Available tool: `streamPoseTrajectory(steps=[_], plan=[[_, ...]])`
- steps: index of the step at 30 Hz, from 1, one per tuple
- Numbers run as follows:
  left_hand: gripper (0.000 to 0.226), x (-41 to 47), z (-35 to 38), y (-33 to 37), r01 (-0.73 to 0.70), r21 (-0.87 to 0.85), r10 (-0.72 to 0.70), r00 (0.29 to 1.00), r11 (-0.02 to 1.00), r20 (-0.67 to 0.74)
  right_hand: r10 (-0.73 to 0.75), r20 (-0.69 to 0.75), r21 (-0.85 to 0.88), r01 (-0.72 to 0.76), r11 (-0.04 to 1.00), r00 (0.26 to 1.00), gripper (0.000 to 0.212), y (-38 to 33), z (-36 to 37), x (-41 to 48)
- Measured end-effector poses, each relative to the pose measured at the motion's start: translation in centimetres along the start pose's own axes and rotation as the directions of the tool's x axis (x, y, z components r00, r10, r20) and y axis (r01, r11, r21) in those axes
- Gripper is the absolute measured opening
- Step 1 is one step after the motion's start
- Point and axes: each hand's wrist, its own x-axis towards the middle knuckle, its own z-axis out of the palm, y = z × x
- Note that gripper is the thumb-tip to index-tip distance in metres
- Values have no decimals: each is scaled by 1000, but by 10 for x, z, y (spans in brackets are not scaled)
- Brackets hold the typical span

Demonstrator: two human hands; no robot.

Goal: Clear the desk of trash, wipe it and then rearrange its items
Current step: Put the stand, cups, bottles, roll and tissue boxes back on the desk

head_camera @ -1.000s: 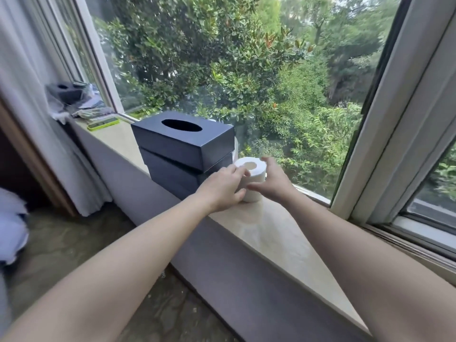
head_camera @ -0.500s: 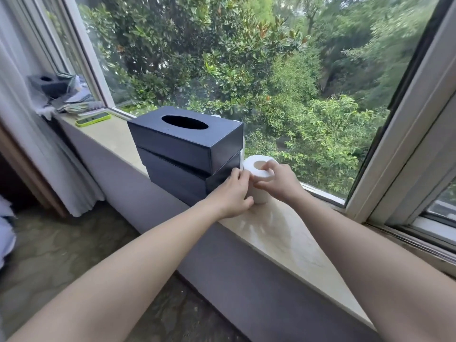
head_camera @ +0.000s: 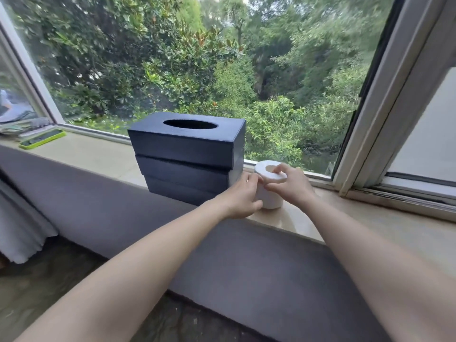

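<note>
**Both hands on the roll at the sill**

From my remote seat I see two bare forearms reach forward over the dark floor and the grey wall below the window. They meet on the stone sill.

My left hand cups the left side of the white roll, fingers curled against it and thumb low near its base. My right hand pinches the roll's top rim, forefinger hooked over the edge of the core hole and thumb on the outer wall. The hands are close together, their fingertips almost touching.

The roll stands upright, nearer the sill's front edge than its back edge. It sits just right of the boxes, three dark ones stacked. The top one has an oval slot. The stack's near corner reaches the sill's front edge.

Far along the sill to the left, a phone in a green case lies flat beside a blurred pile of papers. A pale curtain hangs below that end.

Beyond the window frame stand green trees.
</note>
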Motion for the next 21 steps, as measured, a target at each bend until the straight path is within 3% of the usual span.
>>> streamPoseTrajectory(steps=[3,6,9,12,14,16,18,21], plan=[[47,-13,-22,-4,-87,-84,90,996,993,28,23,-28,40,-22,999,999,37,-9,3,-16],[31,-28,-53,-8,-212,-182,203,977,960,-68,55,-74,79,-50,996,996,38,-25,5,-28],[18,-45,-89,-14,-289,-201,221,927,936,-303,86,-153,144,-64,987,985,43,-42,2,-36],[17,-56,-125,-30,-301,-152,151,780,941,-608,99,-208,188,-60,980,973,42,-60,-7,-41],[23,-57,-146,-46,-216,-106,67,666,970,-743,93,-255,172,-49,984,962,41,-71,-15,-43],[36,-54,-161,-64,9,-156,-130,607,988,-784,88,-288,169,-40,985,954,42,-83,-22,-45],[50,-52,-167,-81,243,-312,-396,580,918,-712,73,-294,161,-26,987,953,40,-92,-25,-46],[64,-49,-168,-105,324,-526,-604,581,787,-546,44,-294,140,-2,990,955,37,-106,-25,-48]])
